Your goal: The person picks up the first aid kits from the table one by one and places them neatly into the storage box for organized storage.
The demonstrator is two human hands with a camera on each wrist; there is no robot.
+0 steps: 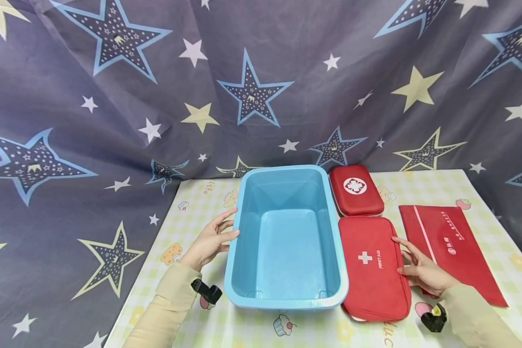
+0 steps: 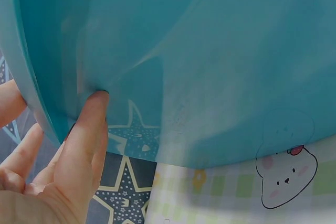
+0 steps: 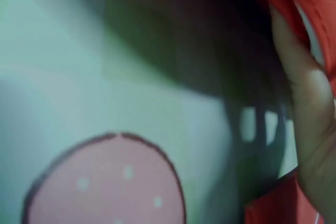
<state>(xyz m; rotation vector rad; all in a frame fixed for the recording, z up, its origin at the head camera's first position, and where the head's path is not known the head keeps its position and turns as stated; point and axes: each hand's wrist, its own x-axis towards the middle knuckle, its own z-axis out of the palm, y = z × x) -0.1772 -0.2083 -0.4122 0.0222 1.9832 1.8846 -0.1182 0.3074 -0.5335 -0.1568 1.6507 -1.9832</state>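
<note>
A light blue plastic bin [image 1: 291, 251] stands in the middle of the table, with nothing inside it. At its left side my left hand [image 1: 210, 239] touches the rim with fingers mostly straight; one digit [image 2: 86, 135] presses the outer wall below the rim. To the right of the bin lies a red first aid bag [image 1: 374, 285] with a white cross. My right hand [image 1: 428, 271] holds this bag by its right edge, fingertips on top. In the right wrist view, part of the hand [image 3: 310, 98] goes under the bag's stitched edge [image 3: 315, 3].
A red hard case [image 1: 360, 200] with a round white emblem sits behind the bag, beside the bin. A flat red pouch [image 1: 450, 237] lies at the right. The checked tablecloth [image 1: 187, 319] covers the table; a starry curtain [image 1: 261, 140] hangs behind.
</note>
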